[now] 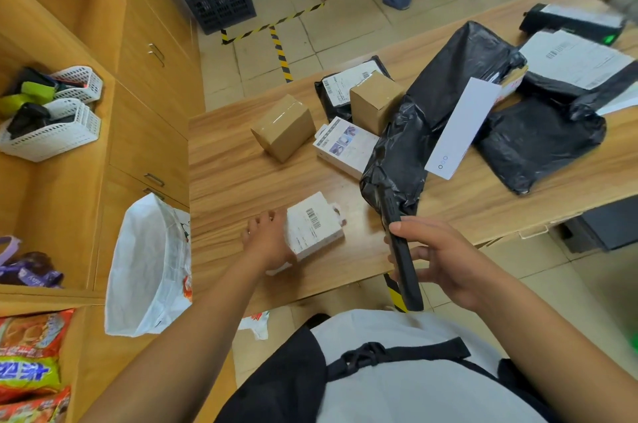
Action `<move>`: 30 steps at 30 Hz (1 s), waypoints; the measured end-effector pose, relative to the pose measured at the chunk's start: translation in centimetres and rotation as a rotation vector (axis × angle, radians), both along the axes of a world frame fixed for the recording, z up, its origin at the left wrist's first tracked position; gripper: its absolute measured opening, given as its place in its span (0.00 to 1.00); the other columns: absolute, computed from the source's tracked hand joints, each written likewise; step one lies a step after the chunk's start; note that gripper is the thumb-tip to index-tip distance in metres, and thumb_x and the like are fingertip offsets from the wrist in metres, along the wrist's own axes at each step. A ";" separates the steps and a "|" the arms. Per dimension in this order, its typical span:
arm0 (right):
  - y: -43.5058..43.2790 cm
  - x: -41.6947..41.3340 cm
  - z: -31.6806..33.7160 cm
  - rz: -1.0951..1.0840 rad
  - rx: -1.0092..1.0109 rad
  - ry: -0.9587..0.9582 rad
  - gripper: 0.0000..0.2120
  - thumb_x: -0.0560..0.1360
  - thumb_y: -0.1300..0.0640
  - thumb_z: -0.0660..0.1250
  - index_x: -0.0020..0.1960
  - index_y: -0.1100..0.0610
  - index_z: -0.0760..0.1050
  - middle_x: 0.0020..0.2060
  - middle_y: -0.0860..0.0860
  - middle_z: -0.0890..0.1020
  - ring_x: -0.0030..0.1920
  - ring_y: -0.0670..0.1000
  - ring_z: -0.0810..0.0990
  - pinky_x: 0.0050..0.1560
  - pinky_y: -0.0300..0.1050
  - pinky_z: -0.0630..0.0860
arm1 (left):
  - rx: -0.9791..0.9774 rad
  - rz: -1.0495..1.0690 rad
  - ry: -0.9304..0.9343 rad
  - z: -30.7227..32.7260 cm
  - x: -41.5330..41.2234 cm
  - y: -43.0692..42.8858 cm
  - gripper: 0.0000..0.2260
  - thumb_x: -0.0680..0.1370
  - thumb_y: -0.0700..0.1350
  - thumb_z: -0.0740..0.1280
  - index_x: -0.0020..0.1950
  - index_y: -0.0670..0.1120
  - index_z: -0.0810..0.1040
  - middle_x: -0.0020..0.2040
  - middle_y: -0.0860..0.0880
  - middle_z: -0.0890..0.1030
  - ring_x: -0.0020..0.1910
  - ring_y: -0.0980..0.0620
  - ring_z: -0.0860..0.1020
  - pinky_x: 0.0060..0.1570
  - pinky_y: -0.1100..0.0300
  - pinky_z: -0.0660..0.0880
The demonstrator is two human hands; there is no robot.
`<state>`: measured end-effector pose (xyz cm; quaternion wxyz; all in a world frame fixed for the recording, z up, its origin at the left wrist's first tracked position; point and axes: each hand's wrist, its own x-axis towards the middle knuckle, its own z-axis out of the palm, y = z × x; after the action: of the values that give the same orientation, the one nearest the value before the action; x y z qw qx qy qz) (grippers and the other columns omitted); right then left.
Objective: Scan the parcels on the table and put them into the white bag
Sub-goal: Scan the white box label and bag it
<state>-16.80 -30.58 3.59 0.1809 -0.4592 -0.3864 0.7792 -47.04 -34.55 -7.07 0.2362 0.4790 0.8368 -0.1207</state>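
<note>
Right hand (445, 260) grips black scanner (411, 291); left hand (267, 239) holds white parcel (312, 227).

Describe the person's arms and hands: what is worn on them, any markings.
The left arm and right arm are bare; no sleeve shows on either. The left hand and right hand wear no gloves, and no watch, ring or band shows. No markings show. At the body there is a pale top crossed by a black strap.
</note>
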 end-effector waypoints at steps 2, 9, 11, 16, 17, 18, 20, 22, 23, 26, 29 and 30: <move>-0.3 -0.1 -0.1 -0.028 -0.012 0.003 0.17 0.64 0.45 0.75 0.48 0.55 0.82 0.49 0.55 0.80 0.53 0.62 0.77 0.64 0.74 0.73 | -0.035 -0.235 0.044 0.2 -1.4 0.1 0.43 0.72 0.52 0.74 0.78 0.64 0.51 0.80 0.48 0.53 0.77 0.40 0.53 0.72 0.44 0.56; -1.9 -1.1 0.0 -0.110 -0.042 -0.003 0.17 0.64 0.45 0.76 0.48 0.53 0.84 0.49 0.56 0.80 0.52 0.61 0.77 0.64 0.72 0.74 | 0.174 -0.274 -0.019 0.1 -3.3 -0.1 0.39 0.75 0.41 0.69 0.78 0.65 0.53 0.78 0.45 0.58 0.76 0.39 0.58 0.70 0.44 0.63; -2.4 -1.7 -0.2 -0.125 -0.065 0.004 0.20 0.60 0.44 0.78 0.48 0.53 0.85 0.48 0.55 0.80 0.51 0.60 0.78 0.61 0.69 0.76 | 0.439 0.116 -0.211 -0.3 -3.1 -1.1 0.36 0.74 0.35 0.67 0.78 0.56 0.60 0.75 0.44 0.63 0.72 0.39 0.66 0.66 0.45 0.68; -3.8 -3.5 -0.3 -0.149 -0.121 0.019 0.22 0.59 0.43 0.79 0.48 0.54 0.85 0.47 0.55 0.82 0.48 0.58 0.80 0.52 0.62 0.74 | 0.479 0.872 -0.813 -1.2 -1.5 -3.1 0.25 0.76 0.38 0.72 0.68 0.51 0.66 0.61 0.49 0.79 0.54 0.48 0.80 0.53 0.46 0.79; -4.0 -3.9 -0.2 -0.156 -0.121 0.013 0.23 0.60 0.43 0.79 0.49 0.54 0.85 0.47 0.55 0.82 0.48 0.58 0.80 0.51 0.63 0.72 | 0.465 0.809 -0.796 -1.4 -1.5 -3.4 0.22 0.76 0.38 0.72 0.64 0.52 0.68 0.59 0.50 0.80 0.54 0.49 0.81 0.55 0.45 0.79; -4.2 -4.3 -0.1 -0.161 -0.118 0.003 0.24 0.60 0.42 0.79 0.50 0.55 0.85 0.47 0.55 0.82 0.48 0.59 0.79 0.51 0.64 0.72 | 0.464 0.729 -0.767 -1.5 -1.5 -3.5 0.21 0.76 0.37 0.72 0.61 0.54 0.69 0.57 0.53 0.81 0.54 0.51 0.81 0.56 0.47 0.79; -4.5 -5.1 0.2 -0.163 -0.116 -0.022 0.24 0.60 0.43 0.79 0.50 0.55 0.85 0.47 0.55 0.82 0.49 0.60 0.78 0.54 0.67 0.76 | 0.478 0.601 -0.773 -1.7 -1.9 -3.3 0.20 0.76 0.36 0.70 0.58 0.58 0.71 0.52 0.61 0.81 0.53 0.55 0.81 0.49 0.58 0.79; -4.9 -5.8 0.6 -0.163 -0.110 -0.035 0.21 0.60 0.44 0.78 0.48 0.54 0.86 0.47 0.55 0.82 0.49 0.59 0.78 0.61 0.73 0.76 | 0.456 0.528 -0.851 -1.6 -2.3 -2.8 0.23 0.77 0.35 0.67 0.57 0.64 0.72 0.47 0.67 0.81 0.52 0.60 0.80 0.37 0.68 0.77; -5.1 -6.1 0.7 -0.168 -0.104 -0.046 0.20 0.60 0.44 0.78 0.48 0.54 0.87 0.47 0.55 0.82 0.50 0.60 0.78 0.60 0.75 0.75 | 0.437 0.516 -0.890 -1.6 -2.7 -2.5 0.25 0.77 0.34 0.66 0.59 0.65 0.73 0.48 0.69 0.81 0.52 0.61 0.80 0.34 0.69 0.76; -5.5 -6.7 1.1 -0.155 -0.085 -0.139 0.21 0.60 0.45 0.78 0.50 0.53 0.87 0.47 0.52 0.85 0.52 0.60 0.79 0.60 0.73 0.76 | 0.399 0.494 -0.969 -2.4 -3.6 -1.7 0.24 0.78 0.33 0.65 0.69 0.55 0.73 0.55 0.60 0.82 0.54 0.56 0.81 0.36 0.65 0.79; -5.6 -7.0 1.5 -0.065 -0.049 -0.300 0.25 0.59 0.45 0.77 0.54 0.52 0.86 0.53 0.53 0.85 0.56 0.62 0.81 0.60 0.70 0.78 | 0.411 0.423 -0.991 -3.3 -4.1 -1.5 0.25 0.78 0.33 0.66 0.71 0.53 0.74 0.57 0.61 0.82 0.60 0.52 0.80 0.47 0.63 0.79; -5.6 -7.0 1.6 -0.022 -0.035 -0.350 0.28 0.57 0.43 0.77 0.55 0.52 0.85 0.53 0.53 0.85 0.56 0.61 0.82 0.58 0.67 0.80 | 0.419 0.414 -1.014 -3.6 -4.1 -1.5 0.25 0.77 0.33 0.66 0.70 0.54 0.74 0.55 0.65 0.82 0.60 0.53 0.80 0.48 0.65 0.79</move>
<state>-23.82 -36.18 5.18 0.1111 -0.5951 -0.3932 0.6920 -51.18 -36.08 -10.64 0.5260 0.3398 0.7014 0.3405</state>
